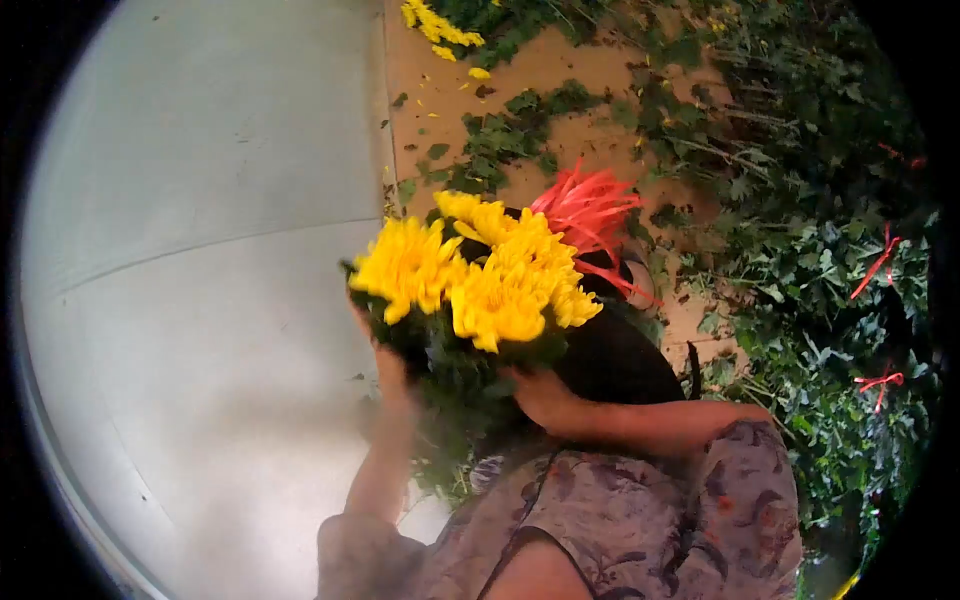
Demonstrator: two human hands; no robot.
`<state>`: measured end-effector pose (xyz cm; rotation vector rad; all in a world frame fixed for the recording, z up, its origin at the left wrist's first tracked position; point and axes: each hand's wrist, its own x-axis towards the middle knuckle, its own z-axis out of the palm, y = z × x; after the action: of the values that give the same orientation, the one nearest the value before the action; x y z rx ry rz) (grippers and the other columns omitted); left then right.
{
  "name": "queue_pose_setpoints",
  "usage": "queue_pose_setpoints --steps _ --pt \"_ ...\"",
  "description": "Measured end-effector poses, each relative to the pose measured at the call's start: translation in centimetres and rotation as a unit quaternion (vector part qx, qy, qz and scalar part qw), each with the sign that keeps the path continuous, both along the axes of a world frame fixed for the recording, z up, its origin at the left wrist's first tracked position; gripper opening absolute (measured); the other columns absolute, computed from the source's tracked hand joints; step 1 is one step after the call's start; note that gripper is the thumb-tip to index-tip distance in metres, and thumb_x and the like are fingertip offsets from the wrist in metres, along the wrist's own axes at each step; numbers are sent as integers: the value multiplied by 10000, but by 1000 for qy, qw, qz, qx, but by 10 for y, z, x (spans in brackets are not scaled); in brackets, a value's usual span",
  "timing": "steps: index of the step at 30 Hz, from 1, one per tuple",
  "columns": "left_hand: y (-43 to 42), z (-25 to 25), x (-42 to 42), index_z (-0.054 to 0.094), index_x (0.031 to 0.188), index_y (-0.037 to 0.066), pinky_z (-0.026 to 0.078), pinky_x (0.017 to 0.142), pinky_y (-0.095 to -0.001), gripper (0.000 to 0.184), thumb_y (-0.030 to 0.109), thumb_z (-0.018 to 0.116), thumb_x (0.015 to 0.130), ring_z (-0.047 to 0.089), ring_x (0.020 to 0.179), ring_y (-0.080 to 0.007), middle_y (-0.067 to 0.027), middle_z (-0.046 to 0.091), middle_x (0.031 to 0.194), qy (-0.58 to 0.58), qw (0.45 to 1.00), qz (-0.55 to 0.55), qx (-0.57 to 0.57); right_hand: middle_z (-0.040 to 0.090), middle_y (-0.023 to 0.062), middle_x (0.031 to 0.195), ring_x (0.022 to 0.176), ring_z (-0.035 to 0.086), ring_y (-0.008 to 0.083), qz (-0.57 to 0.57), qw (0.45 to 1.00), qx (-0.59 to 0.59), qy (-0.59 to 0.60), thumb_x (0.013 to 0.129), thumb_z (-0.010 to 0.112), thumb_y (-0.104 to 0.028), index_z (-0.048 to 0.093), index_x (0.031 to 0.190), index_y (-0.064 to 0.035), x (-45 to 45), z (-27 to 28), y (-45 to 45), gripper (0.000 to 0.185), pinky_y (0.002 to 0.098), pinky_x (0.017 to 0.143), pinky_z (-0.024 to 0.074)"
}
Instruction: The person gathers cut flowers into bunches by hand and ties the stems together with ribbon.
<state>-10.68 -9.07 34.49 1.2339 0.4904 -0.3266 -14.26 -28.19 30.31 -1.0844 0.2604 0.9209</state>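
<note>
A bunch of yellow chrysanthemums (500,270) with dark green leaves is held up in front of my body, heads facing the camera. On its left side my left hand (388,362) wraps round the leaves and stems, its fingers largely hidden by foliage. From the right, my right hand (540,395) grips the same bunch just below the flower heads, its fingertips lost among the leaves. Just behind the blooms lies a bundle of red ribbon strips (590,215), touched by neither hand.
Cut leafy stems (800,200) pile along the right, some tied with red ribbon (880,380). Loose leaves (500,140) and yellow flowers (440,25) litter the brown floor (550,60). A pale smooth surface (220,200) spans the left.
</note>
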Motion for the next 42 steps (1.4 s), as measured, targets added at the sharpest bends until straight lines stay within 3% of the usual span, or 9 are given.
queue_pose_setpoints --steps 4,7,13,15,21,26,31,38,42 --pt "-7 12 -8 309 1367 46 305 1067 -397 1125 357 907 467 413 1240 -248 -83 432 1340 -146 879 -314 327 520 144 1269 1191 473 254 42 989 58 -130 908 533 -322 483 1261 0 -60 -77 14 480 335 1021 340" --pt "3 10 27 299 1353 -1 336 1041 -343 1057 107 887 481 425 1227 -237 -116 451 1313 -32 742 -473 474 485 187 1298 1199 468 283 405 866 -75 -284 927 489 -338 468 1277 -21 51 34 -25 473 339 1031 326" --pt "0 11 53 332 1341 -3 427 956 -372 986 -57 838 497 512 1123 -212 -114 523 1236 126 965 -179 148 599 177 1110 1018 579 251 316 928 -39 -191 935 478 -347 548 1173 11 67 41 -45 436 336 902 431" --pt "12 -7 45 360 1316 -15 429 953 -373 960 -37 850 491 521 1109 -217 -115 534 1218 93 949 -220 207 618 166 1060 954 608 235 438 873 -61 -205 928 502 -340 570 1138 19 72 36 -57 421 337 851 464" --pt "31 -29 19 385 1262 -29 431 963 -385 1019 90 919 403 546 1067 -231 -130 546 1178 1 938 -165 304 570 172 1145 982 604 228 -68 977 -104 -174 725 781 -258 349 1329 14 50 4 -86 791 368 863 472" --pt "20 -16 24 459 1224 -12 436 953 -385 919 100 899 425 560 1076 -216 -104 575 1185 -1 945 -191 265 279 183 1448 1343 303 315 -40 861 -194 -468 476 884 -312 185 1432 -29 81 -11 -90 1218 396 1104 248" --pt "16 8 27 320 1320 6 380 1027 -400 1059 61 908 442 457 1205 -241 -115 470 1290 162 928 -176 285 257 150 1481 1369 264 296 -20 883 -106 -457 464 879 -304 148 1453 -35 83 -22 -85 1259 378 1111 231" --pt "-12 4 61 234 1414 30 277 1076 -347 1102 179 886 538 387 1244 -225 -118 418 1356 -57 826 -453 331 285 175 1460 1349 279 344 -15 894 -157 -419 518 868 -327 184 1445 -36 83 -30 -93 1188 396 1102 257" --pt "-19 -1 66 225 1418 20 277 1076 -331 1053 143 860 587 375 1260 -233 -111 402 1375 -34 894 -381 233 307 132 1458 1362 268 323 6 684 -299 -665 405 841 -362 299 1400 -58 94 53 -103 1173 475 1111 218"
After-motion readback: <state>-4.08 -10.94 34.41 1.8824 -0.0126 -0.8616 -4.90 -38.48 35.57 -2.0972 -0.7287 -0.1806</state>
